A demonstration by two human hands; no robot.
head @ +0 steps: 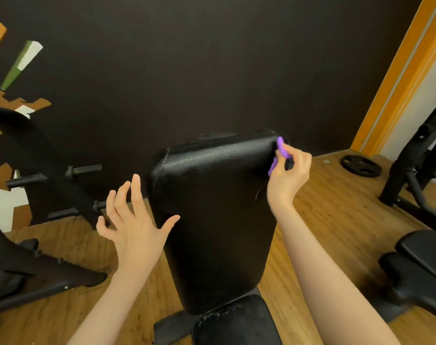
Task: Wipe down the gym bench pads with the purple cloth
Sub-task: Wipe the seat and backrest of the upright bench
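Dark wall (212,58), wooden floor (336,220), weight plate (360,165) lying near orange trim (398,78).

The right hand (288,174) grips the cloth (278,155) against the upper right corner of the back pad (212,210), with the cloth between the fingers and the pad's edge. Left of that grip, across the pad's width, the left hand (132,220) hangs spread just beside the pad's left edge; its thumb may be touching it, though the view does not settle this. Below the grip, at the pad's foot, lies the seat pad (234,322). Right of the grip and further back, a weight plate (360,165) lies on the floor (336,232). Beyond it to the right stands a rack frame (416,170), and below that a second bench (421,270). Far left of the grip stands another machine (37,175). Behind the grip rises the wall (212,70).
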